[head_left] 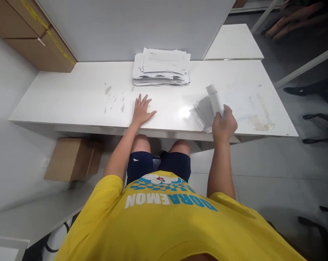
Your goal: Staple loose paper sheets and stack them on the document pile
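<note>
My left hand (pixel 142 112) lies flat on the white desk (pixel 85 94), palm down with its fingers spread, holding nothing. At the right, my right hand (pixel 225 123) is wrapped round a white cylinder (pixel 215 98) with a line around it near the top. The cylinder tilts up and to the left; its lower end is hidden in the hand, and whether it is a bottle or a tube I cannot tell. Beside and beneath that hand a printed sheet of paper (pixel 199 116) rests near the desk's front edge, partly in shadow. Another faint sheet (pixel 238 105) appears further right.
A thick stack of papers (pixel 164 67) stands at the back of the desk, against a grey panel (pixel 134 29). Cardboard boxes (pixel 30 40) are at the back left, and another box (pixel 68 159) is below the desk. Stains mark the desktop. Another person's hands show at the upper right.
</note>
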`<state>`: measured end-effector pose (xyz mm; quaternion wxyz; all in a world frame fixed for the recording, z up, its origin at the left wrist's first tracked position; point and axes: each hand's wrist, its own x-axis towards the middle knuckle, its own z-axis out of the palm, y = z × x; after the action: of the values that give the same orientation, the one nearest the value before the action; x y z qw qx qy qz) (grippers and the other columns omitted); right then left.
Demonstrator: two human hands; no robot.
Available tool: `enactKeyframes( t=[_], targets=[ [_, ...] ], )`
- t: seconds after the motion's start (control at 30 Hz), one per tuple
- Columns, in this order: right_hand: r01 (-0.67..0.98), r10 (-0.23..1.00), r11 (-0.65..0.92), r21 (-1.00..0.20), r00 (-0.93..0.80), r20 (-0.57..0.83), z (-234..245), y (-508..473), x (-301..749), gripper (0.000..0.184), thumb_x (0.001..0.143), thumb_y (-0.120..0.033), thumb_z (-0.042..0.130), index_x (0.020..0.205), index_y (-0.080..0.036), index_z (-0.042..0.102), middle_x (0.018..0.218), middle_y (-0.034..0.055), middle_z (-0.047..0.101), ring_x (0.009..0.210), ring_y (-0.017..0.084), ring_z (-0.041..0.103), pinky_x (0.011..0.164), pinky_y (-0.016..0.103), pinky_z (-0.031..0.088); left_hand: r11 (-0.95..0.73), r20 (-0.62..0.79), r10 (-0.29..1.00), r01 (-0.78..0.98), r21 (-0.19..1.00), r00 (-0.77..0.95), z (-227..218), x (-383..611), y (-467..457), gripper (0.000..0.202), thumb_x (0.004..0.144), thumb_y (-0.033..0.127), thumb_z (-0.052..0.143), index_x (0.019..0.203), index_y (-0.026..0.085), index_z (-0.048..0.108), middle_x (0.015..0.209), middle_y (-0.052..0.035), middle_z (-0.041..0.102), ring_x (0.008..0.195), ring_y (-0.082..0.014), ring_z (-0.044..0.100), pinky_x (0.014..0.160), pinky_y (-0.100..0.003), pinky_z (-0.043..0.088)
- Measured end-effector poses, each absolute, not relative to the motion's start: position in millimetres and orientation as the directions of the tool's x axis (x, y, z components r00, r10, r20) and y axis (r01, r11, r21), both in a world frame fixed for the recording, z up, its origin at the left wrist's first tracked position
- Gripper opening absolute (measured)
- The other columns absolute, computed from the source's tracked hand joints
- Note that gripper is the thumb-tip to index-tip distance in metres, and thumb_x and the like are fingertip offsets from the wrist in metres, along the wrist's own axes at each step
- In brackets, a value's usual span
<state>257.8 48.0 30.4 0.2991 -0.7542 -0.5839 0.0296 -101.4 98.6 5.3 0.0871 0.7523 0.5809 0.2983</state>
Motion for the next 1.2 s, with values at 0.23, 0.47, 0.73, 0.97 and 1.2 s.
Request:
enactKeyframes(
  t=[0.23,0.47,0.73,0.97,1.2],
  targets=[
    [0.767,0.906,0.166,-0.62,0.129,0.402,39,-11,173,0.049,0.097,-0.04,0.037,0.137,-0.017,0.053,0.134,0.015,0.062,0.124,0.028,0.06,0.105,0.041,0.048,-0.403,0.334,0.907,0.294,0.866,0.258,23,-38,35,0.066,0.076,0.069,0.069,0.126,0.025,0.063,0.146,-0.0135,0.055,0.144,-0.0327,0.042,0.122,-0.048,0.029],
    [0.628,0.904,0.362,-0.689,-0.057,0.423,22,-38,128,0.05,0.097,-0.042,0.041,0.141,-0.021,0.05,0.137,0.0154,0.059,0.128,0.031,0.053,0.109,0.052,0.043,-0.058,0.058,0.998,-0.246,0.967,-0.007,21,20,-13,0.055,0.07,0.059,0.08,0.112,0.026,0.067,0.118,-0.0089,0.071,0.118,-0.0291,0.063,0.104,-0.039,0.049],
    [0.564,0.912,0.236,-0.791,0.152,0.381,6,-46,146,0.037,0.097,-0.046,0.041,0.118,-0.023,0.061,0.121,0.012,0.061,0.118,0.027,0.055,0.105,0.049,0.042,0.081,-0.208,0.951,-0.467,0.881,-0.227,3,-20,-28,0.039,0.065,0.05,0.083,0.086,0.02,0.07,0.09,-0.0054,0.077,0.092,-0.0248,0.072,0.081,-0.034,0.057],
    [0.358,0.873,-0.204,-0.911,0.489,-0.004,-21,-34,189,0.04,0.082,-0.057,0.056,0.097,-0.02,0.059,0.098,0.0085,0.061,0.088,0.023,0.057,0.088,0.042,0.048,0.141,-0.342,0.845,-0.446,0.884,-0.411,-24,-60,-56,0.043,0.06,0.053,0.085,0.082,0.018,0.071,0.077,-0.0037,0.075,0.075,-0.0206,0.071,0.069,-0.029,0.055],
    [0.082,0.933,-0.352,-0.932,-0.051,-0.357,-4,-20,169,0.044,0.075,-0.063,0.068,0.068,-0.019,0.063,0.05,-0.001,0.053,0.048,0.013,0.046,0.051,0.027,0.04,0.098,-0.204,0.829,-0.224,0.97,-0.52,-33,-88,-39,0.047,0.073,0.063,0.074,0.073,0.016,0.068,0.071,-0.0037,0.072,0.067,-0.0161,0.065,0.059,-0.024,0.049]
  ],
)
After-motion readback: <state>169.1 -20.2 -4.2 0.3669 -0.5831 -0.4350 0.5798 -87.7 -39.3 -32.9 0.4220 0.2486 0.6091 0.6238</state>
